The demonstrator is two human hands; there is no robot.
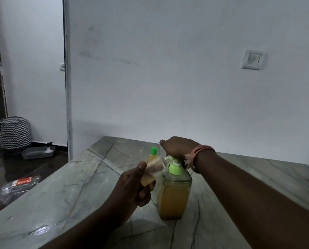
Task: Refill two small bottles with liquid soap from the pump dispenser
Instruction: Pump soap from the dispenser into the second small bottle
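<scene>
Soap, amber in colour, filled most of the square clear pump dispenser (173, 196), which stood on the grey marble counter (64, 191) near its middle, well clear of the near and left edges. Bare counter lay open to the left and right of it. On top of the pump sat the right hand (177, 147), its fingers curled down over the head. At the left, the left hand (132, 186) pinched a small clear bottle (154, 169) between thumb and fingers, tilted with its mouth at the spout. Just beyond, toward the far wall, stood a second small bottle (152, 156) with a green cap.
</scene>
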